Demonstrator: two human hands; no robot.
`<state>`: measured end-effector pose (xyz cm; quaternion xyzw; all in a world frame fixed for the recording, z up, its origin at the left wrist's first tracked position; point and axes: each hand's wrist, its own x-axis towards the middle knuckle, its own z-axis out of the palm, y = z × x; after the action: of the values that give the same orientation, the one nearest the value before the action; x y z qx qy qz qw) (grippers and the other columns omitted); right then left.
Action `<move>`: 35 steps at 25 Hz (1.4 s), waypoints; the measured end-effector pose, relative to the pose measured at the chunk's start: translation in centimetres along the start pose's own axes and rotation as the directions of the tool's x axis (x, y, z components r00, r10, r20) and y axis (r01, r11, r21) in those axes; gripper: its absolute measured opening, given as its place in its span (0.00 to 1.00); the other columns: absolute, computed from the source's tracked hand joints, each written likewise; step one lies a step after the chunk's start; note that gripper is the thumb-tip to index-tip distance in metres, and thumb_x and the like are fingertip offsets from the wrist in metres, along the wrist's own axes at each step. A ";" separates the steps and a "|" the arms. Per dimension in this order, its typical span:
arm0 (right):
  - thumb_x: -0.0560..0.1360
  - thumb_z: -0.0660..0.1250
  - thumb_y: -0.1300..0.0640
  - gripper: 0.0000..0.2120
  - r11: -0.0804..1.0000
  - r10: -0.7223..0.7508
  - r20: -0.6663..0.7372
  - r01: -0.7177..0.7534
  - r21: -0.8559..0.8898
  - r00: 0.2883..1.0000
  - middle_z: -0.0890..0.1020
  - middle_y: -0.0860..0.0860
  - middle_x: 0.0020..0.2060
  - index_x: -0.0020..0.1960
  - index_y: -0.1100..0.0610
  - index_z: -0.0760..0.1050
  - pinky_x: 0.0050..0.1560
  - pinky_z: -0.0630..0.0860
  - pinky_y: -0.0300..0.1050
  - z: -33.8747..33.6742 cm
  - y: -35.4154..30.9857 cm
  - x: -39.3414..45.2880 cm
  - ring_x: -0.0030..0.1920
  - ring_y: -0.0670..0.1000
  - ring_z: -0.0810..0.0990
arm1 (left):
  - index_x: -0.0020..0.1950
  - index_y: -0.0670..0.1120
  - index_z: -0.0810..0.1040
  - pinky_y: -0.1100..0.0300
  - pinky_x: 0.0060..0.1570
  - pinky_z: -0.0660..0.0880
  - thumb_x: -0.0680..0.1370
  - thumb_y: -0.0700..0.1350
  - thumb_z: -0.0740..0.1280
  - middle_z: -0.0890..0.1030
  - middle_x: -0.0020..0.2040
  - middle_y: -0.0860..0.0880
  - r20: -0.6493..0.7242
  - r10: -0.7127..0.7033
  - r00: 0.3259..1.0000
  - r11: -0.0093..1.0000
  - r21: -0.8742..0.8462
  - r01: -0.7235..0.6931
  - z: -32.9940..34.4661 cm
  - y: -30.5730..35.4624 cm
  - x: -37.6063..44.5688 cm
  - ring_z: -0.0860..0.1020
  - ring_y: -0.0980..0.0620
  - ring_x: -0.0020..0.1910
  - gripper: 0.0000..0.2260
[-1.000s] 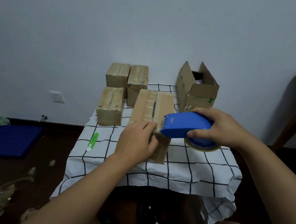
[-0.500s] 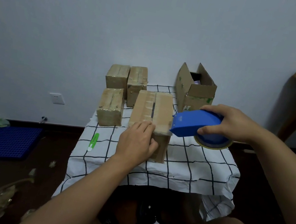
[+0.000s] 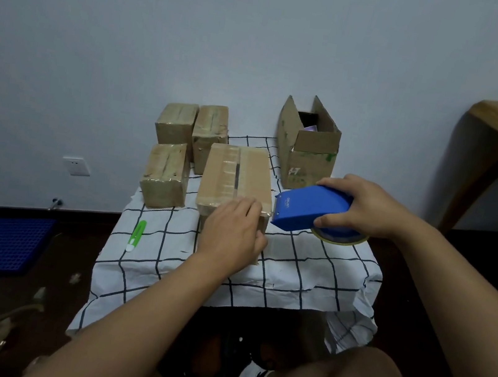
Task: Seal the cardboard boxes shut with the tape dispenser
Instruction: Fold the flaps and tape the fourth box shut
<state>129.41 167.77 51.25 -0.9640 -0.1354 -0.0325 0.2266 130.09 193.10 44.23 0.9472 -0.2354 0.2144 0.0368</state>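
**Here, one hand on the box, tape dispenser beside it**

Your left hand (image 3: pixel 233 229) lies over the near end of the long cardboard box (image 3: pixel 236 176) in the middle of the small table, fingers fairly straight and pressed on its top at the near edge. The box lies lengthwise away from you on the checked tablecloth (image 3: pixel 309 269), its flaps down, with glossy tape along the top and a dark gap in the seam.

Your right hand (image 3: pixel 365 206) grips the blue tape dispenser (image 3: pixel 309 211), fingers curled over its back and thumb underneath. Its nose sits just beside the box's near right corner; whether it touches the cardboard you cannot tell. The yellowish tape roll (image 3: pixel 339 237) shows under your hand.

Three smaller taped boxes (image 3: pixel 166 175) stand to the left and behind. An open cardboard box (image 3: pixel 309 152) with raised flaps stands at the far right corner. A green and white cutter (image 3: pixel 136 235) lies on the cloth at the left.
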 end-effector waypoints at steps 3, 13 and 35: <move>0.71 0.76 0.45 0.28 0.999 0.003 -0.019 -0.002 0.046 1.000 0.72 0.40 0.49 0.68 0.45 0.72 0.53 0.67 0.44 -0.2 0.7 -0.1 0.52 0.48 0.72 | 0.65 0.48 0.73 0.55 0.49 0.73 0.72 0.49 0.65 0.76 0.60 0.49 -0.012 -0.025 1.000 0.998 -0.050 0.025 0.4 -0.3 -0.7 0.75 0.47 0.55 0.21; 0.68 0.75 0.40 0.26 0.979 -0.058 0.137 0.083 -0.188 0.989 0.76 0.48 0.50 0.63 0.47 0.76 0.55 0.75 0.56 -1.3 -2.2 2.2 0.52 0.53 0.75 | 0.68 0.52 0.73 0.58 0.42 0.71 0.74 0.47 0.64 0.76 0.61 0.52 0.009 -0.068 0.998 0.992 -0.104 0.068 -0.1 -0.7 -0.6 0.75 0.50 0.57 0.21; 0.70 0.73 0.40 0.36 0.960 0.279 -0.354 -0.255 0.114 0.893 0.67 0.49 0.53 0.73 0.49 0.66 0.52 0.69 0.44 5.1 -1.4 2.3 0.52 0.50 0.69 | 0.62 0.51 0.76 0.51 0.48 0.75 0.71 0.52 0.68 0.76 0.59 0.42 0.030 0.113 0.993 0.955 0.273 -0.117 1.7 -0.2 -0.4 0.75 0.41 0.54 0.20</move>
<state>131.25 171.77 47.55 -0.9425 0.0420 -0.1758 0.2812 130.48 193.19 42.53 0.9294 -0.2582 0.2402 -0.1090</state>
